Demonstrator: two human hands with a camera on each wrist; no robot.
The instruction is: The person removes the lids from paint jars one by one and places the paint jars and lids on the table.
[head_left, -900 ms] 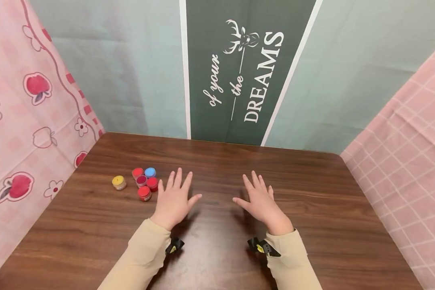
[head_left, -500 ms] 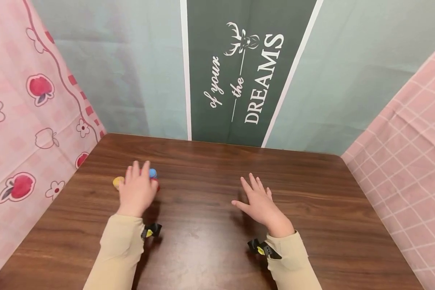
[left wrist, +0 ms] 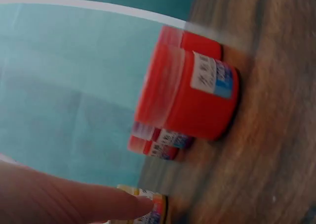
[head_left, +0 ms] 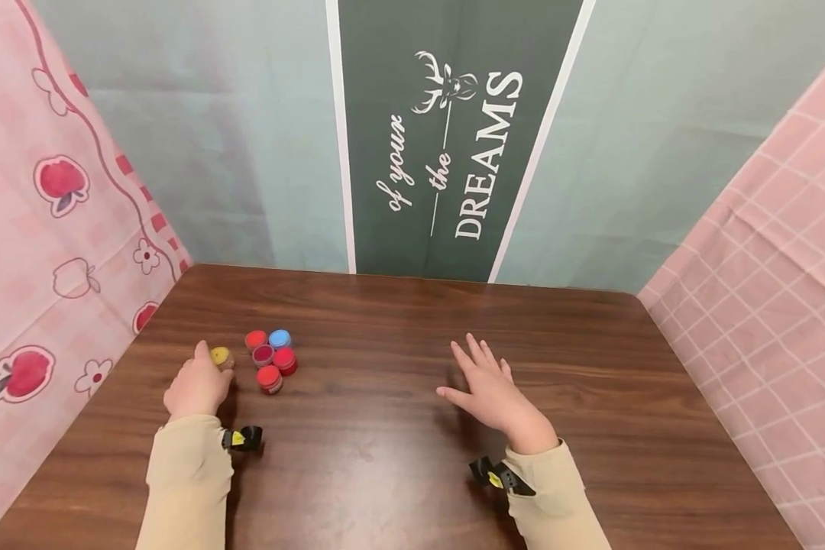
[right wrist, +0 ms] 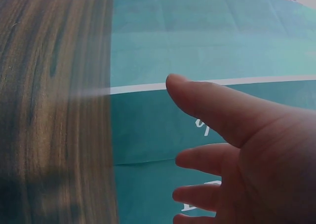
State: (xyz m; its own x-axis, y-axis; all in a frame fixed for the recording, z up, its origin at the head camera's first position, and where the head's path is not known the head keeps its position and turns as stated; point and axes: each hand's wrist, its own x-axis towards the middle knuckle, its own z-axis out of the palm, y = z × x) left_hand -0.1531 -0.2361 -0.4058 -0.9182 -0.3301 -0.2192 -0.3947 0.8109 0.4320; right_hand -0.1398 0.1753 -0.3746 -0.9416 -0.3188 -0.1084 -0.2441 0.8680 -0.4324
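At the left of the table, my left hand (head_left: pixel 198 388) is down at a small yellow paint jar (head_left: pixel 221 357), its thumb and index finger on either side of it. The left wrist view shows the thumb (left wrist: pixel 123 204) across the labelled side of that jar. My other fingers there are hidden behind the hand. To the jar's right stands a cluster of paint jars: a blue one (head_left: pixel 279 339), a dark red one (head_left: pixel 263 355) and several red ones, among them the nearest red jar (head_left: pixel 270 379). My right hand (head_left: pixel 490 391) hovers over the table with spread fingers, holding nothing.
The brown wood-grain table (head_left: pixel 371 458) has a back edge against a green curtain with white lettering (head_left: pixel 491 156). Pink patterned cloth (head_left: pixel 62 267) hangs on the left, and pink checked cloth (head_left: pixel 763 252) on the right.
My left hand has moved left, passing over the cluster of jars, and come down at the yellow paint jar. The right hand has stayed nearly in place. The head view has shifted slightly.
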